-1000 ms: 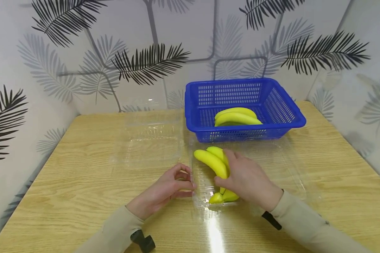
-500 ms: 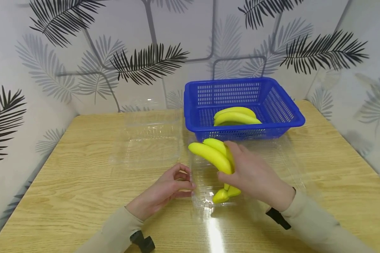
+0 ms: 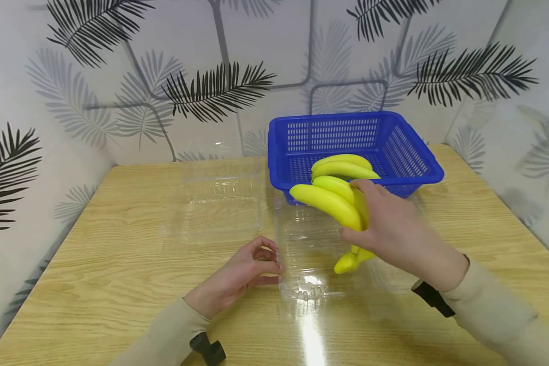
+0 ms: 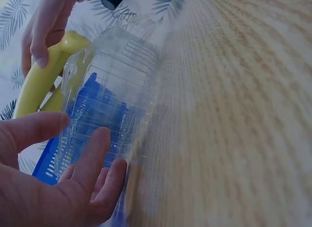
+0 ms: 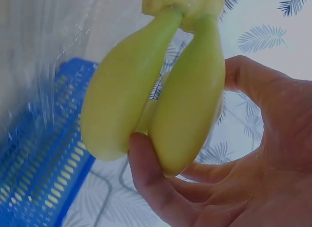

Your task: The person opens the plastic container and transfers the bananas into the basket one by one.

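My right hand (image 3: 400,229) grips a bunch of yellow bananas (image 3: 327,201), held up over a clear plastic container (image 3: 302,254) with its stem end hanging low toward me. In the right wrist view, a finger reaches between two bananas (image 5: 185,110) of the bunch. Loosely bent, the fingers of my left hand (image 3: 240,274) touch the container's left side. Its thumb and fingers lie along the clear wall (image 4: 117,66) in the left wrist view, not curled round it.
Behind the container stands a blue slotted basket (image 3: 276,152) with more bananas (image 3: 343,168) inside. The container's clear lid (image 3: 221,211) lies flat at the left on the wooden table (image 3: 119,264). A patterned wall (image 3: 256,46) closes off the back.
My right hand has lifted the banana bunch out of the clear container, then moved it up and right toward the basket. My left hand has stayed at the container's side.
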### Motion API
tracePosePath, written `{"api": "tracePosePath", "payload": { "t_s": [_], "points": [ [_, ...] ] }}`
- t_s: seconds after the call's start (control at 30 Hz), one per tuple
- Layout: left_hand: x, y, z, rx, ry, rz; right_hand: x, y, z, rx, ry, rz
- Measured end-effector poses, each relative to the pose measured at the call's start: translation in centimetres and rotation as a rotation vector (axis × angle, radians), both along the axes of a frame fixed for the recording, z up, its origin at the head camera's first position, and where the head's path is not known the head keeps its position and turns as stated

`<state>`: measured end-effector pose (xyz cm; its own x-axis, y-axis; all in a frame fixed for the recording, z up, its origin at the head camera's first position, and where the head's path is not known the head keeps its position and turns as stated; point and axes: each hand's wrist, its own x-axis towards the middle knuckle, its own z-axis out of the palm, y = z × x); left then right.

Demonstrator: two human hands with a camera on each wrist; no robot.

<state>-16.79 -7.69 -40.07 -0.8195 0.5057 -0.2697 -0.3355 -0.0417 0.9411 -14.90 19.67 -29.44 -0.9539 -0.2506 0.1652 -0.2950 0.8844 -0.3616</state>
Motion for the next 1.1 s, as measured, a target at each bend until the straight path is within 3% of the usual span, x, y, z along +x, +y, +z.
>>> {"api": "tracePosePath", "payload": {
  "t_s": [0.33, 0.57, 0.8, 1.1],
  "points": [
    [0.0, -0.1, 0.1, 0.007, -0.005, -0.007, -4.9, 3.0, 3.1, -0.004, -0.015, -0.095],
    [0.0, -0.3, 0.0, -0.001, -0.008, -0.017, -9.6, 5.2, 4.2, -0.019, 0.009, -0.083],
    [0.1, -0.2, 0.2, -0.002, -0.005, -0.015, -14.3, 7.6, 4.2, -0.046, -0.038, -0.032],
    [0.0, -0.2, 0.3, -0.003, -0.009, -0.004, -17.9, 8.3, 2.6, -0.031, -0.1, 0.022]
  ]
}}
